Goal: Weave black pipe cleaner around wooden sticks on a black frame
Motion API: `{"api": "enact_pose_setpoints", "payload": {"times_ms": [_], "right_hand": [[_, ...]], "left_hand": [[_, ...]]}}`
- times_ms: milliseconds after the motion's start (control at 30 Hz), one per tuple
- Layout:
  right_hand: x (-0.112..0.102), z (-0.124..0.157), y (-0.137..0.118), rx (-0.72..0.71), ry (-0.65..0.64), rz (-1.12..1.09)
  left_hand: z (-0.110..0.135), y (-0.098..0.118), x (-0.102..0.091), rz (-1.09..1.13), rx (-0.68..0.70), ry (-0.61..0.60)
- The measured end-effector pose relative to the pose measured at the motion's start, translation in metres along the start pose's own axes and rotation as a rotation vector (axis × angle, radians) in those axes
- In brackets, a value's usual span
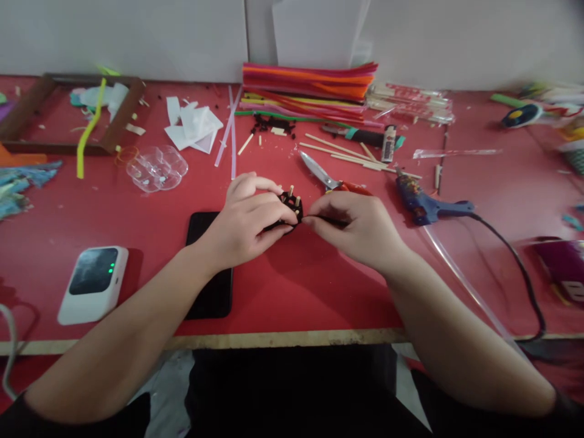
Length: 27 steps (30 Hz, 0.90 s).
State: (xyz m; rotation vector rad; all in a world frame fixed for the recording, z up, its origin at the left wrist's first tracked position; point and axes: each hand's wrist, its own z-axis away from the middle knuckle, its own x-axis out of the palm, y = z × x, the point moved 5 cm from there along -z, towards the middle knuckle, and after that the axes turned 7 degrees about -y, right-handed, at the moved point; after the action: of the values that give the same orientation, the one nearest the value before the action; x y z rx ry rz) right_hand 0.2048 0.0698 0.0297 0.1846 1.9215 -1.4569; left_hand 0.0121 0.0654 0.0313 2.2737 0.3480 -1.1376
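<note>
Between the thumb and fingers of my left hand (246, 216) is a small black piece (292, 204) with several short pale wooden pegs standing up from it. My right hand (360, 226) pinches a thin dark strip (333, 221) whose tip meets the right side of that piece; its exact kind is unclear. Just beyond my right hand lie scissors (322, 173) with red handles, partly covered by the hand. A black phone (210, 298) rests flat under my left wrist.
A blue glue gun (424, 204) with a black cord lies right. Pipe cleaners (310, 82), wooden sticks (347, 152) and white paper pieces (194, 126) are at the back. At left are a clear plastic palette (157, 168), a brown frame (31, 109) and a white device (93, 286).
</note>
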Motion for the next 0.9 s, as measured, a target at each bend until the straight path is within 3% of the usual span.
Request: {"api": "enact_pose_setpoints", "payload": {"times_ms": [100,200,300,367,467,533,600,667,767,900], "right_hand": [[0.008,0.004,-0.014,-0.043,-0.109,0.13],[0.018,0.013,-0.027,-0.036,-0.316,0.275],[0.001,0.029,-0.029,-0.048,-0.428,0.351],[-0.041,0.039,-0.011,0.033,-0.27,0.399],[-0.12,0.06,0.044,0.308,0.046,0.715],[-0.151,0.073,0.085,0.455,0.064,0.78],[-0.164,0.081,0.113,0.504,0.056,0.747],[-0.164,0.087,0.125,0.501,0.074,0.695],[-0.159,0.093,0.126,0.471,0.142,0.617],[-0.162,0.101,0.118,0.452,0.306,0.528]], "left_hand": [[0.001,0.0,0.001,-0.012,-0.001,0.007],[0.001,0.0,0.004,-0.006,-0.013,0.0],[0.002,0.0,0.004,0.005,-0.015,0.013],[0.002,-0.001,0.003,0.006,-0.004,0.021],[0.003,0.001,0.001,0.003,0.028,0.012],[0.004,0.004,0.0,-0.013,0.045,-0.003],[0.006,0.007,-0.002,-0.048,0.031,0.008],[0.009,0.006,-0.002,-0.061,-0.032,0.042],[0.014,-0.002,0.004,0.015,-0.175,0.046],[0.016,-0.016,0.021,0.222,-0.341,-0.052]]}}
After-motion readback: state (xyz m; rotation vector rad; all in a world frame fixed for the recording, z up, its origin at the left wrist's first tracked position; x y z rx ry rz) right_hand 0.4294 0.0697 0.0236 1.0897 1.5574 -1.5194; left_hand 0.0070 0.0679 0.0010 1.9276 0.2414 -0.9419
